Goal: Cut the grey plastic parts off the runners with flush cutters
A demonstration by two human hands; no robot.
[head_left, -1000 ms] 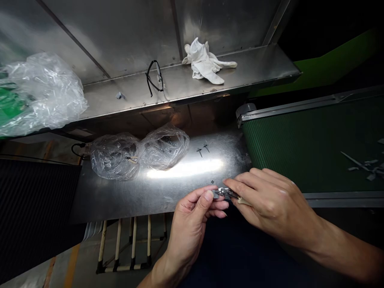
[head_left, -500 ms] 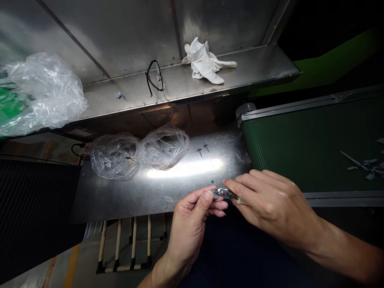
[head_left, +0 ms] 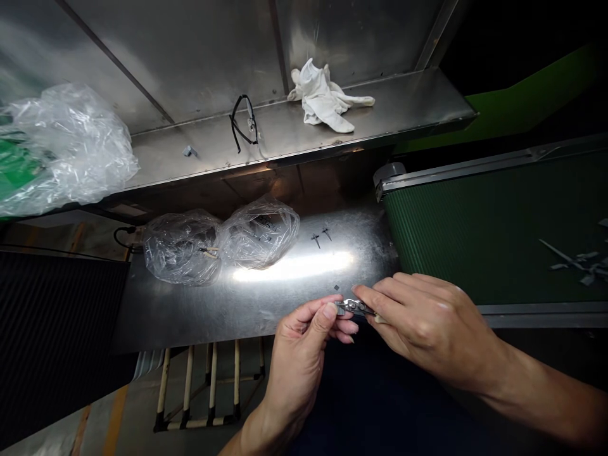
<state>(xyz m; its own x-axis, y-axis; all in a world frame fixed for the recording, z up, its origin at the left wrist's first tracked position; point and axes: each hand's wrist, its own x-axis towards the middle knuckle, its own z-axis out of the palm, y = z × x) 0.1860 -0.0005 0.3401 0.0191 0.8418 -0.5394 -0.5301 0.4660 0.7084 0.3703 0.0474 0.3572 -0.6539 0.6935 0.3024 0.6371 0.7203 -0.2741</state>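
Grey piece [head_left: 340, 309], cream-handled pliers [head_left: 353, 306], ribbed green belt [head_left: 456, 234]

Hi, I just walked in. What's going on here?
A person is working with bare hands above a metal table. The left hand pinches a small grey piece, and the right hand holds pliers with their tip at it. Two clear plastic bags sit on the table; a green conveyor belt stands to the right.

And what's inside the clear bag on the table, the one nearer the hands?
In that bag I see what look like small dark pieces, mostly toward the far side. Its shiny wrinkles hide the rest, so I can't tell what's underneath.
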